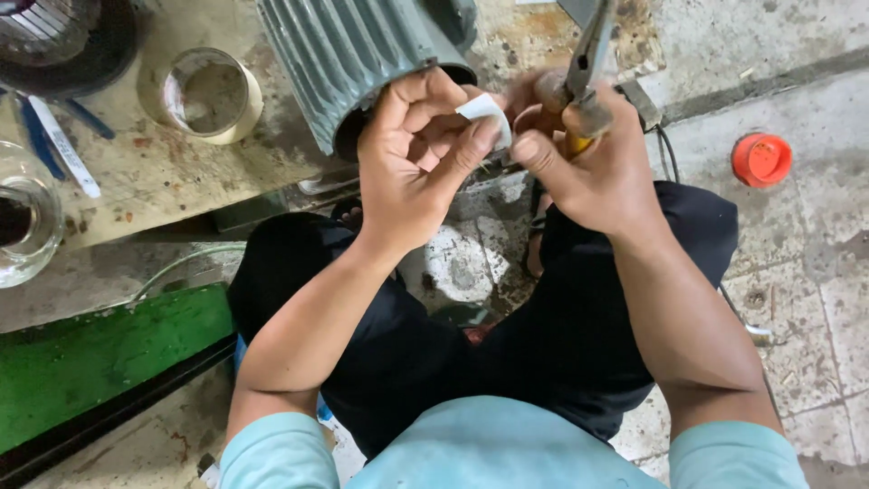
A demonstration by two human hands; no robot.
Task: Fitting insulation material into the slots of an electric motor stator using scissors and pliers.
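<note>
My left hand [412,154] pinches a small white strip [482,110] between thumb and fingers, right at the open end of a grey ribbed motor housing [353,54]. My right hand [588,149] grips pliers [588,63] with a yellow handle, jaws pointing up and away. Both hands meet in front of the motor's mouth, above my knees in dark trousers.
A low, stained work board [136,172] carries a roll of tape [210,95], a glass jar [23,217] and a blue-and-white tool [59,140]. An orange cap [761,159] lies on the tiled floor at right. A green panel [100,358] sits at lower left.
</note>
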